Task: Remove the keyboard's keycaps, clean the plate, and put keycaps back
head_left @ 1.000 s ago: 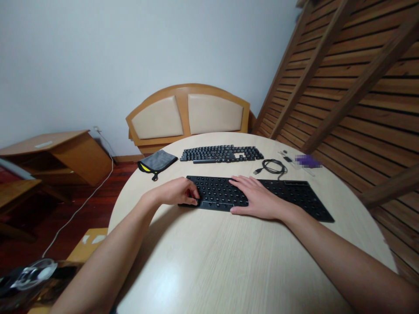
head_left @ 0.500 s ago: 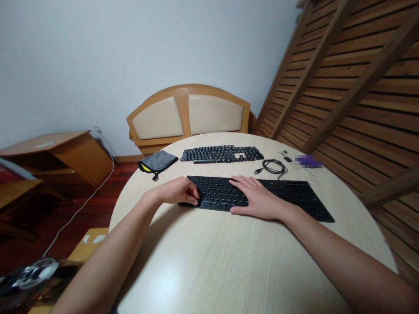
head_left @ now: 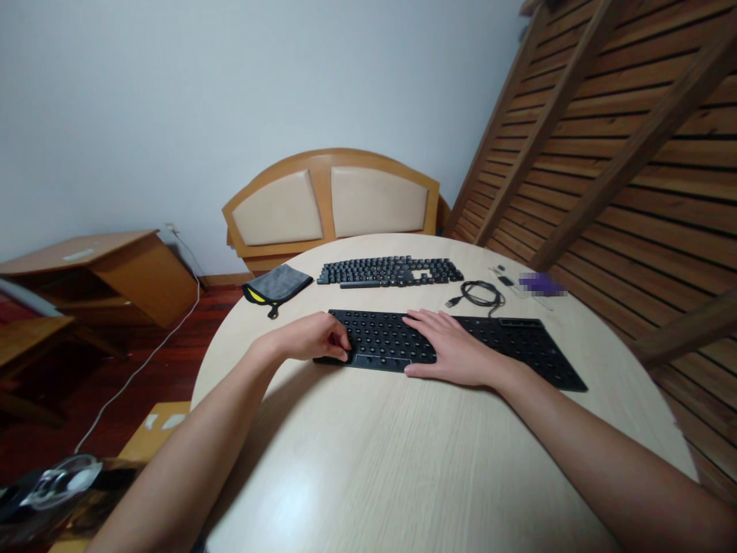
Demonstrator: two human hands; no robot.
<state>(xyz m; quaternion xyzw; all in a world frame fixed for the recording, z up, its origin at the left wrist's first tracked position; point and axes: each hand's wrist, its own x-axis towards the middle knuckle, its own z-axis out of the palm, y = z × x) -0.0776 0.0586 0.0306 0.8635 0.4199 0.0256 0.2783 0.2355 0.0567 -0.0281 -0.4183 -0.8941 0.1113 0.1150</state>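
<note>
A black keyboard [head_left: 380,338] lies across the table, its keycaps off and small key posts showing in rows. My left hand [head_left: 319,336] is closed in a pinch at the keyboard's lower left corner; whatever sits between thumb and fingers is hidden. Flat across the keyboard's middle rests my right hand [head_left: 452,349], fingers stretched out, thumb on the near edge. Behind the keyboard, loose black keycaps [head_left: 368,269] are laid out in keyboard order, with a gap toward the right. A long spacebar cap [head_left: 361,285] lies along their front.
A folded grey cloth [head_left: 282,284] with a yellow and black edge lies at the table's left. A coiled USB cable [head_left: 482,293] sits behind the keyboard. Farther right are small dark pieces [head_left: 505,281] and a blurred purple item [head_left: 542,284]. The round table [head_left: 368,453] stands beside a slatted wooden wall [head_left: 622,153].
</note>
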